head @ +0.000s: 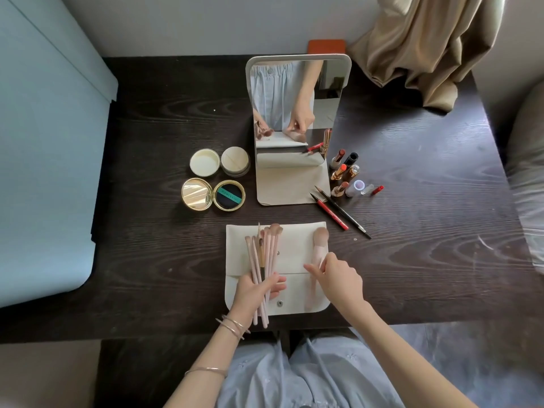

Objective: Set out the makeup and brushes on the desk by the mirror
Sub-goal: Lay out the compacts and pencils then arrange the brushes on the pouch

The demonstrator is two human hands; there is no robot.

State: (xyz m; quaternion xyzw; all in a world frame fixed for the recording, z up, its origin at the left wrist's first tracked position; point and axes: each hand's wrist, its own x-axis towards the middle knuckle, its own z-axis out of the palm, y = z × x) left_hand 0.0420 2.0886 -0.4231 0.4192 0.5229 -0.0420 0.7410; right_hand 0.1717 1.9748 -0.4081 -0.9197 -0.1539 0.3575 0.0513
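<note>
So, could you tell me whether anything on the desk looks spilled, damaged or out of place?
Nothing spilled or broken. The desk has pale scuffs at the right. One small red tube lies flat beside the upright lipsticks, and both compacts sit open, which looks deliberate.

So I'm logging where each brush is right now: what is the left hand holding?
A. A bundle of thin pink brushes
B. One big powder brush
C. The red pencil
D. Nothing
A: the left hand grips a bundle of thin pink brushes over the cream pouch; the big brush is at the right hand.
</note>
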